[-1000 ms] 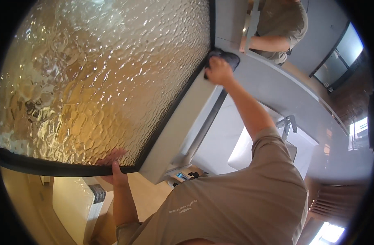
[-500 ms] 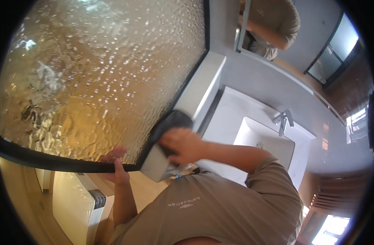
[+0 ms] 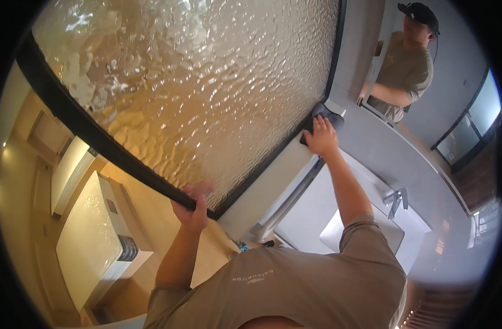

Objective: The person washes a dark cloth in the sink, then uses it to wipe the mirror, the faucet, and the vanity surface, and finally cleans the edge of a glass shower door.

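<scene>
A large pane of rippled glass (image 3: 207, 93) in a black frame (image 3: 114, 156) rises from a pale ledge (image 3: 273, 183). My left hand (image 3: 194, 207) is closed around the frame's upright edge near its lower corner, and its fingertips show blurred through the glass. At the far end of the ledge, by the wall, my right hand (image 3: 322, 136) presses a dark grey cloth (image 3: 333, 118) down beside the frame. The fingers of that hand lie extended over the cloth, which covers the ledge's end.
Right of the ledge is a white washbasin (image 3: 330, 236) with a chrome tap (image 3: 396, 203). A mirror (image 3: 454, 71) on the grey wall reflects a person in a cap. Beyond the glass, at left, a plastic-wrapped mattress (image 3: 89, 230) lies on a base.
My right hand has slid the cloth along the ledge, from its near end to the far end at the wall. My left hand still grips the frame while my view has shifted.
</scene>
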Motion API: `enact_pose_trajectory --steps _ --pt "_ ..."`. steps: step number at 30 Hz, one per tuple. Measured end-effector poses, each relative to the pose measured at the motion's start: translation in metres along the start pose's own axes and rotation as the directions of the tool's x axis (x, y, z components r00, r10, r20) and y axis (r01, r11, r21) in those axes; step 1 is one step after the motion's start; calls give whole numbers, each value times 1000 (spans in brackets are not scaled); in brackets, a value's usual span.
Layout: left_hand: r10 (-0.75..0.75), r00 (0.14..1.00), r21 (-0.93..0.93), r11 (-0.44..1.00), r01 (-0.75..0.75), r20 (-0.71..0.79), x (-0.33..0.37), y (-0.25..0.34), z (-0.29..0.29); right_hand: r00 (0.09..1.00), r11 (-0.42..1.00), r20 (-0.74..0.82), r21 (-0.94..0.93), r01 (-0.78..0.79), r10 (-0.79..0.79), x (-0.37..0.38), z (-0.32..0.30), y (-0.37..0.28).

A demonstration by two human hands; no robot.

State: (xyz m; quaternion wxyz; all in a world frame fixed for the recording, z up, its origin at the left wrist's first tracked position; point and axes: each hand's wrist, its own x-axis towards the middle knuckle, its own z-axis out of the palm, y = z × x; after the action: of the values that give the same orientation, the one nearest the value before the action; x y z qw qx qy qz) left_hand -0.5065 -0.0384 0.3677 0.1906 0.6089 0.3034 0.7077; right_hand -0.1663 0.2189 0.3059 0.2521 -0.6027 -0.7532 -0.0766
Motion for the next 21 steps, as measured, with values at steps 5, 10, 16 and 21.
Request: enact_pose_trajectory --steps 5,10,16,21 --pt "-22 997 -39 999 20 -68 5 -3 0 968 932 162 341 125 -189 -116 -60 -150" --pt "-70 996 -75 995 66 -52 9 -1 0 769 653 -70 482 584 -636 -182 -81 -194" --pt "-64 992 -39 997 60 -109 2 -3 -3 820 708 -7 501 498 -572 -89 -58 -84" --pt "-44 998 -38 998 42 -50 6 -1 -1 976 973 3 77 218 -219 13 -13 37"
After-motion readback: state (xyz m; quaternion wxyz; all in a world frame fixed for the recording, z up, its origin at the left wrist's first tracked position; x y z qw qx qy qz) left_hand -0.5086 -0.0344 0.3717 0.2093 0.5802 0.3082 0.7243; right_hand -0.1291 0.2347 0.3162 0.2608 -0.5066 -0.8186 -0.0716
